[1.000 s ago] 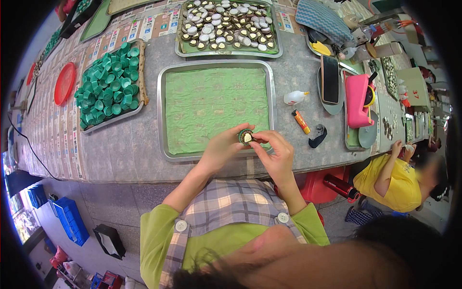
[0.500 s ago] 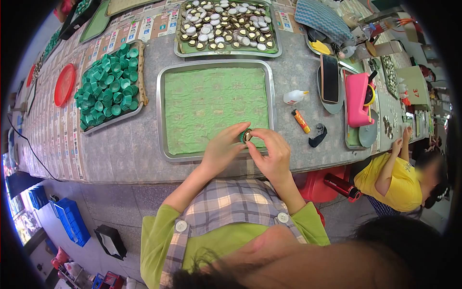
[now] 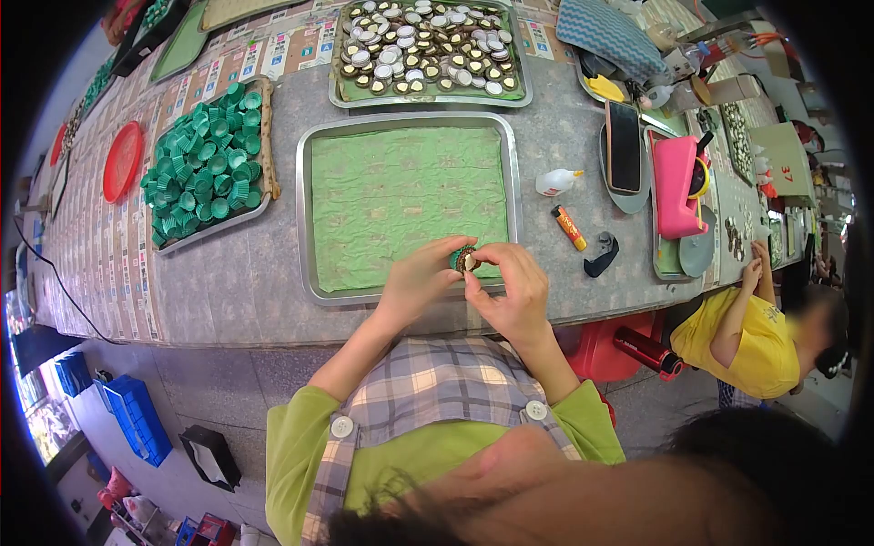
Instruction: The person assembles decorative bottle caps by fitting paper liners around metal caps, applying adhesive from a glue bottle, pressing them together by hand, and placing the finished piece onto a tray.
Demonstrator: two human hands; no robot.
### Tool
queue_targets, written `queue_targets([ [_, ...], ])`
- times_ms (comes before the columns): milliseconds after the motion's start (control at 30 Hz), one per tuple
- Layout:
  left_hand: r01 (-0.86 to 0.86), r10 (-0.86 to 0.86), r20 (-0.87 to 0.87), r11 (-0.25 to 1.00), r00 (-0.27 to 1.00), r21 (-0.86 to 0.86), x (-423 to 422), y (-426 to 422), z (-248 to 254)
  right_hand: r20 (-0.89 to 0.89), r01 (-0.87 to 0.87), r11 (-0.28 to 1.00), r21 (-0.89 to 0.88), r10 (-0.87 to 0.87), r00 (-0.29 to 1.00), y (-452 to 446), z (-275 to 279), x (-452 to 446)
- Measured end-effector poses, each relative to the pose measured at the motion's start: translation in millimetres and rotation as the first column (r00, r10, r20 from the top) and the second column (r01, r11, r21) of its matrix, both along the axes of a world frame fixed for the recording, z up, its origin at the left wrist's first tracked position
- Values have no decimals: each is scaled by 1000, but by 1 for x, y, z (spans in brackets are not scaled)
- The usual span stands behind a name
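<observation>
Close together over the near edge of a green-lined metal tray (image 3: 410,125), both my hands are closed on one small piece. Between the fingers of my left hand (image 3: 414,282) is a green fluted cup (image 3: 454,258). Against it, my right hand (image 3: 514,287) pinches a small dark-brown round piece (image 3: 467,262) with a pale patch on its face. Fingers hide part of both, so how deep the brown piece sits in the cup cannot be seen.
Many green fluted cups (image 3: 205,155) are heaped on a left-hand tray. Behind, another tray (image 3: 428,97) holds brown and white round pieces. To the right are a white bottle (image 3: 557,183), glue stick (image 3: 569,228), phone (image 3: 624,146) and pink tape dispenser (image 3: 675,196). A person in yellow (image 3: 751,341) sits beyond.
The brown piece has turned slightly between my fingers, showing more of its pale face. My hands have barely shifted. The person in yellow has moved their hands a little.
</observation>
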State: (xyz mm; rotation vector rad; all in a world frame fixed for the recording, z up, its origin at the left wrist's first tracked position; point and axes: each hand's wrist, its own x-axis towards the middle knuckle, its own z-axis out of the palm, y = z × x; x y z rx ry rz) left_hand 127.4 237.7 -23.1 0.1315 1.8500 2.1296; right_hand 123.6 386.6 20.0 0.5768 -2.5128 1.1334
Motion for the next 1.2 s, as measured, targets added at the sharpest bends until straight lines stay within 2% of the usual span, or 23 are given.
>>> queue_targets([
  [100,-3,2,23,1000,1000,25,0,-1,-3,11,0,1000,-10,0,1000,0,1,0],
  [167,6,-16,71,992,997,129,-1,-2,-4,13,1,1000,-16,-1,1000,-1,1,0],
  [600,26,-34,126,998,991,65,-4,0,5,-14,14,998,57,-13,1000,-1,1,0],
  [767,25,-51,141,983,989,179,-2,-1,1,-4,20,999,44,-19,1000,-1,1,1],
  [967,37,-73,162,977,984,211,-4,-1,5,3,28,999,45,-28,1000,-1,4,1],
  [1067,26,-85,214,965,973,261,-4,-1,7,45,3,1000,16,-3,999,1,8,1],
  [1100,23,-81,214,965,973,261,-3,-1,8,112,29,998,-50,-23,993,3,9,1],
  [1167,-139,-15,351,902,936,409,-2,1,11,214,80,986,-144,-48,976,10,11,1],
  [1200,-141,-14,351,901,936,410,-3,1,12,214,78,987,-143,-46,976,13,10,1],
])
